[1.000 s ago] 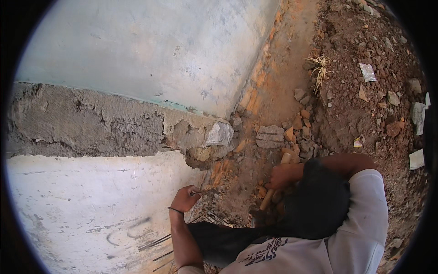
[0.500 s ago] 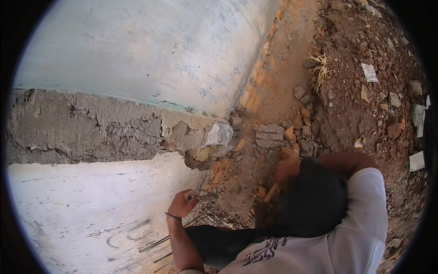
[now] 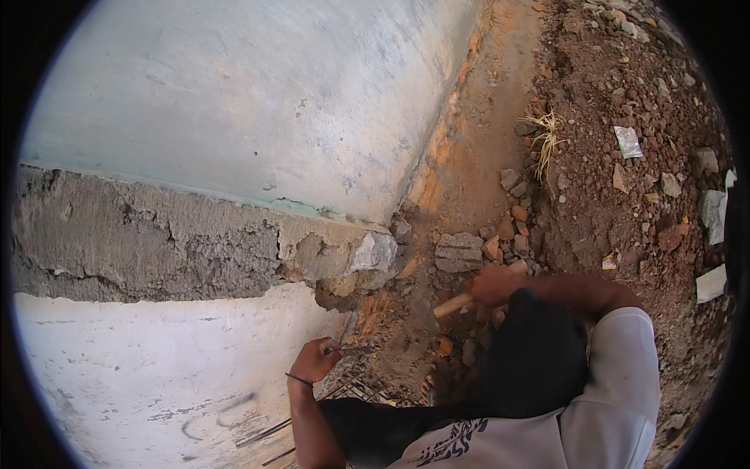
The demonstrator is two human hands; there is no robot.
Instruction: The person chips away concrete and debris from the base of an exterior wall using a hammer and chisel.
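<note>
Left hand low by wall, fingers pinching chisel | right hand raised, fingers wrapping hammer handle

I see a wall painted pale grey-white with a faint turquoise tint along its lower edge, above a rough grey band of bare concrete, and below that a white surface with dark scribbled lines. The soil is reddish brown, turning orange in the trench, with grey stones and 1 tuft of straw-yellow grass. The hammer handle is pale wood, the chisel dark grey, and the shirt white with a black print.
</note>
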